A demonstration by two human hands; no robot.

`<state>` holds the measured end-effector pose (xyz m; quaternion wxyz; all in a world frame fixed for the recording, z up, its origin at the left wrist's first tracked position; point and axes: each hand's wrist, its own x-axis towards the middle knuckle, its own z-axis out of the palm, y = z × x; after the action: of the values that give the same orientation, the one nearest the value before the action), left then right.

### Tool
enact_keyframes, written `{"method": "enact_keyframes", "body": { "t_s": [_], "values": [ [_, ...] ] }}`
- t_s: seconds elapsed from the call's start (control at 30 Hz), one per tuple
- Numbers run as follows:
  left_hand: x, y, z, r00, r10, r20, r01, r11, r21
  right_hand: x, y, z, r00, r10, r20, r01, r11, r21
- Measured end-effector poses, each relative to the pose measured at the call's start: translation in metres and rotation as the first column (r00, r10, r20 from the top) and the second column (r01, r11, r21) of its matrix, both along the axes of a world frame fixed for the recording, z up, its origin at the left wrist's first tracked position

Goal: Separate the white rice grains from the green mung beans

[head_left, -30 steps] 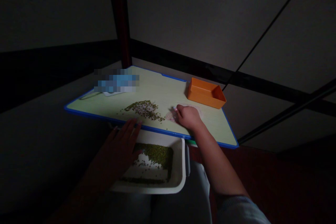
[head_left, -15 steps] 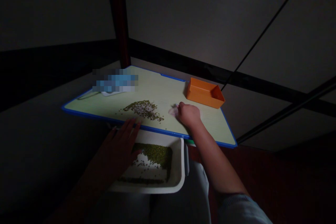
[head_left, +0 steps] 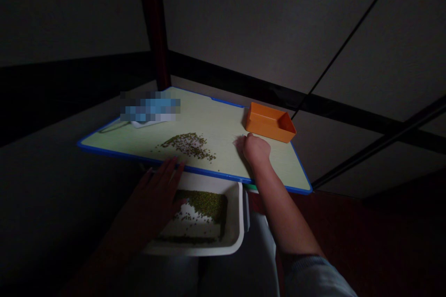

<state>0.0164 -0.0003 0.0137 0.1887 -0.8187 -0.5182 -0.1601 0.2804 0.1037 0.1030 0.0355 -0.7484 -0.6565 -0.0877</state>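
No legible writing. White tray (head_left: pixel 234 236) holds green beans (head_left: pixel 205 202); orange box (head_left: pixel 270 123) contents unseen. Left hand (head_left: pixel 156 190) flat, fingers spread, on tray; right hand (head_left: pixel 256 148) fisted just before box.

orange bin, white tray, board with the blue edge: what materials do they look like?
Orange bin: probably moulded plastic, uniform colour, thin walls, matt look.
White tray: likely plastic, with rounded corners and a soft sheen on its rim; it holds small green beans.
Board: pale laminate-like top, smooth, with a blue edge band, possibly plastic; the dim light leaves it open.
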Motion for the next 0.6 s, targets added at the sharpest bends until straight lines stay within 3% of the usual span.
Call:
{"method": "enact_keyframes", "body": {
  "t_s": [0.1,0.33,0.6],
  "values": [
    [0.002,-0.002,0.003,0.999,0.019,0.04,-0.018,0.999,-0.041,-0.001,0.0,0.0,1.0,-0.013,0.009,0.013,1.0,0.009],
    [0.002,0.0,-0.001,0.998,0.013,0.065,-0.01,0.999,-0.036,-0.013,-0.003,0.0,0.957,0.284,0.062,-0.284,0.959,-0.021],
    [0.001,0.002,-0.006,0.999,0.017,0.029,-0.017,1.0,-0.022,-0.024,0.002,-0.001,0.897,0.439,0.05,-0.439,0.899,-0.015]
  ]
}}
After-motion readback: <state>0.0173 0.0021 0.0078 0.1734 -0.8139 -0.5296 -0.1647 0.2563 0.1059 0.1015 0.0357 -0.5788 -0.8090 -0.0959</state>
